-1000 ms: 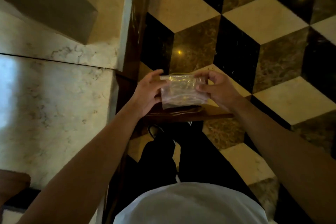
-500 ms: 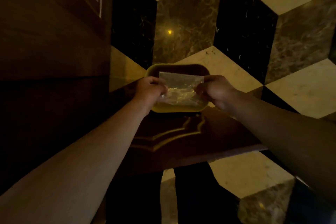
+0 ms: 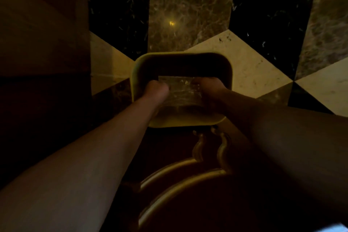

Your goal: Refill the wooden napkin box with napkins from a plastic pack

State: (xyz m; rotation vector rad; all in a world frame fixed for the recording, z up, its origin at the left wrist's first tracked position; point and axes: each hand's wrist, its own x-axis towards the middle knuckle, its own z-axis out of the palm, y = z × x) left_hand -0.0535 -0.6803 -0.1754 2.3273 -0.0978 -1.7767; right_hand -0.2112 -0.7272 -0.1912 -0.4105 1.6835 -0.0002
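Both hands hold a clear, crinkled plastic pack [image 3: 181, 89] stretched flat between them. My left hand [image 3: 156, 91] grips its left edge and my right hand [image 3: 208, 90] grips its right edge. The pack hangs inside the mouth of a yellow-rimmed open container [image 3: 181, 55] with rounded corners and a dark interior. The scene is dim, and I see no napkins inside the pack. No wooden napkin box is visible.
The yellow container stands on the marble floor [image 3: 244, 69], patterned in cream, brown and black diamonds. Dark wood panelling [image 3: 43, 43] rises on the left. A dark wooden surface with gold scroll trim [image 3: 199, 156] lies below my arms.
The view swung from a pale marble counter down to the floor and closed in on the yellow container. Both hands lowered the plastic pack from above the rim into its mouth.
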